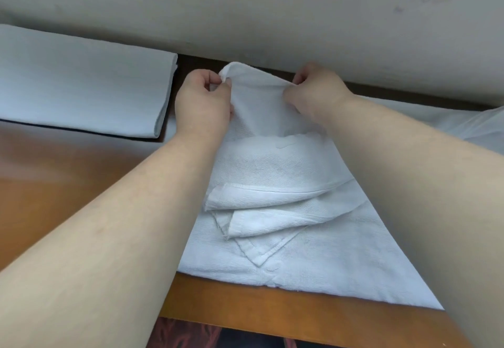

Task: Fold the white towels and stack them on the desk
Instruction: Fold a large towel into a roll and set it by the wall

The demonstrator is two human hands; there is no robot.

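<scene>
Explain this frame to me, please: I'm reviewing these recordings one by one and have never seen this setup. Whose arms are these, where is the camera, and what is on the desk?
There is no machine here. A person wears a wide-angle camera on the head, looking forward and down, so the two bare arms reaching in from below are their own. The left hand and the right hand each pinch the far edge of a white towel and lift it near the wall. The rest of that towel lies rumpled, in loose layers, on the wooden desk. To the left, a folded towel lies flat on the desk. More white cloth shows at the right edge, partly hidden by the right arm.
</scene>
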